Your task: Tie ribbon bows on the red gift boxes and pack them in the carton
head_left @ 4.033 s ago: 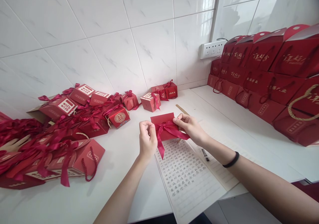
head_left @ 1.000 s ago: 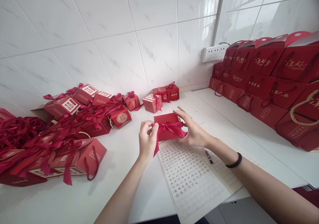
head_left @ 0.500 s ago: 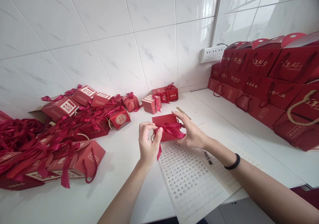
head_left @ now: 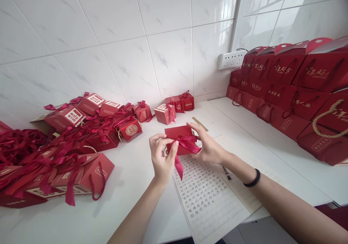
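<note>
A small red gift box (head_left: 181, 133) sits at the middle of the white table (head_left: 136, 186), with a red satin ribbon (head_left: 187, 142) tied in a bow across its front. My left hand (head_left: 161, 160) pinches the left loop of the ribbon, and a loose tail hangs below it. My right hand (head_left: 208, 146) holds the right side of the box and the bow, fingers curled round them. A black band is on my right wrist.
Several red gift boxes with ribbons (head_left: 81, 135) lie heaped at the left. Larger red gift bags (head_left: 288, 88) stack along the right wall. A lined sheet of writing (head_left: 206, 197) and a pen (head_left: 226, 172) lie under my hands. A wall socket (head_left: 231, 58) is behind.
My hands have kept working the bow on the box. The left hand has shifted its pinch on the ribbon and the tail now hangs lower. The box has barely moved.
</note>
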Demonstrator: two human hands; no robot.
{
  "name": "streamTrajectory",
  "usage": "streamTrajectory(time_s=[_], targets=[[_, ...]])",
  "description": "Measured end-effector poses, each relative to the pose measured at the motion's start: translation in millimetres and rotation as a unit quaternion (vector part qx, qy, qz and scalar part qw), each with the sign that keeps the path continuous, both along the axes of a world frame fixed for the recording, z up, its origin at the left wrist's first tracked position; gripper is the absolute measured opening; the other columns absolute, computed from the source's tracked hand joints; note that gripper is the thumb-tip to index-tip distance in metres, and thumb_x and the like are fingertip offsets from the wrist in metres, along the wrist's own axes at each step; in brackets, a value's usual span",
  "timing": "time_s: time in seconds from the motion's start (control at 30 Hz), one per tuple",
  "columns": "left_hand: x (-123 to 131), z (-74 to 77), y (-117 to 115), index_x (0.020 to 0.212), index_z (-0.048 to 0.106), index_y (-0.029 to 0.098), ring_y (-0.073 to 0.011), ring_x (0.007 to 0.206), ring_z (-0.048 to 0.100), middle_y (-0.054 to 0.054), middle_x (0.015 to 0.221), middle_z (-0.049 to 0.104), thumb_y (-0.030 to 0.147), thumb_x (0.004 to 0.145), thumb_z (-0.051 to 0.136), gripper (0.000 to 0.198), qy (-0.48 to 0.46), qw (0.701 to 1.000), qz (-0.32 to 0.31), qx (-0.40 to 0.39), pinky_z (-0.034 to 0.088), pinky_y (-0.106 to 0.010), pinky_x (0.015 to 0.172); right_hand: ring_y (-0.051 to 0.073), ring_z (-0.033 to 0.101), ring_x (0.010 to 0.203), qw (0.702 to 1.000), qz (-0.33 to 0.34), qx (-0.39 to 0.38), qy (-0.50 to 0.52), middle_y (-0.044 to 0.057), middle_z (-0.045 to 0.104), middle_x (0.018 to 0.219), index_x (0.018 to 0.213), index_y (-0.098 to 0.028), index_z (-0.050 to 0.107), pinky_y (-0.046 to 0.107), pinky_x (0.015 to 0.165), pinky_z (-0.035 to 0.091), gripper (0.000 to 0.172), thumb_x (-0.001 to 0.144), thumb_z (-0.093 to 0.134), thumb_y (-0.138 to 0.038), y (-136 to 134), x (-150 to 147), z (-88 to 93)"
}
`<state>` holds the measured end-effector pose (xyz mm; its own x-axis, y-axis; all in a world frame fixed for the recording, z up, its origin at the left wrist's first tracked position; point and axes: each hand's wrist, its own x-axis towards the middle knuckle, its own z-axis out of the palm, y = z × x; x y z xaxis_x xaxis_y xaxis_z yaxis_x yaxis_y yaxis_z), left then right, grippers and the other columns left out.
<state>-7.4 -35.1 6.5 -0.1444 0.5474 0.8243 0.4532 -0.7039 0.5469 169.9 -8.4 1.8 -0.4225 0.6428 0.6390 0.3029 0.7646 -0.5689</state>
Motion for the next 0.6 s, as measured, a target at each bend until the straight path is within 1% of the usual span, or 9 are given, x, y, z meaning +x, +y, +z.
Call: streamTrajectory(time_s=[0.03,0.13,0.2,0.27,0.4,0.6], targets=[[0.6,-1.5,-0.4,0.083,0.061,0.021,-0.0144,0.094,0.055,-0.004,0.097,0.049,0.023,0.083,0.062,0.002,0.025,0.999,-0.003,0.027,0.052,-0.026,0.077,0.033,0.037,0.131,1.000,0.001,0.003,0.005,0.015,0.029,0.143,0.145,-0.029,0.016,0.048,0.095,0.050,0.093,0.070,0.069,-0.016,0.3,-0.3,-0.6],[0.9,-4.0,0.1,0.086,0.063,0.021,-0.0162,0.102,0.054,-0.004,0.102,0.046,0.017,0.081,0.064,0.006,0.095,0.990,-0.012,0.108,0.052,-0.034,0.090,0.033,0.031,0.135,1.000,0.000,0.020,0.021,0.015,0.028,0.144,0.146,-0.030,0.015,0.047,0.094,0.051,0.092,0.073,0.070,-0.020,0.1,-1.1,-1.2],[0.5,-4.1,0.7,0.085,0.063,0.021,-0.0189,0.110,0.051,-0.005,0.104,0.045,0.015,0.081,0.064,0.008,0.122,0.982,-0.017,0.141,0.051,-0.039,0.095,0.034,0.027,0.137,0.999,-0.005,0.034,0.027,0.015,0.027,0.145,0.146,-0.030,0.015,0.048,0.094,0.051,0.090,0.075,0.071,-0.024,-1.3,-1.5,-0.7],[0.1,-3.7,0.7,0.086,0.063,0.021,-0.0206,0.114,0.050,-0.005,0.105,0.044,0.013,0.080,0.064,0.009,0.133,0.978,-0.023,0.158,0.051,-0.042,0.096,0.034,0.026,0.138,0.998,-0.007,0.046,0.031,0.015,0.028,0.146,0.146,-0.031,0.015,0.049,0.093,0.052,0.089,0.077,0.070,-0.027,-3.1,-1.9,-0.1],[0.5,-3.0,-1.7,0.090,0.064,0.020,-0.0217,0.117,0.049,-0.005,0.105,0.043,0.011,0.082,0.062,0.013,0.115,0.978,-0.033,0.170,0.049,-0.046,0.099,0.034,0.029,0.137,0.997,-0.002,0.062,0.046,0.014,0.028,0.146,0.147,-0.032,0.014,0.049,0.092,0.053,0.090,0.077,0.071,-0.028,-4.6,-2.9,0.4],[1.6,-0.7,-4.3,0.087,0.065,0.020,-0.0219,0.116,0.048,-0.005,0.103,0.042,0.012,0.082,0.061,0.011,0.117,0.974,-0.040,0.188,0.047,-0.048,0.101,0.032,0.032,0.135,0.995,0.004,0.076,0.060,0.013,0.029,0.146,0.147,-0.034,0.013,0.049,0.091,0.053,0.090,0.078,0.071,-0.028,-4.0,-3.6,0.1]])
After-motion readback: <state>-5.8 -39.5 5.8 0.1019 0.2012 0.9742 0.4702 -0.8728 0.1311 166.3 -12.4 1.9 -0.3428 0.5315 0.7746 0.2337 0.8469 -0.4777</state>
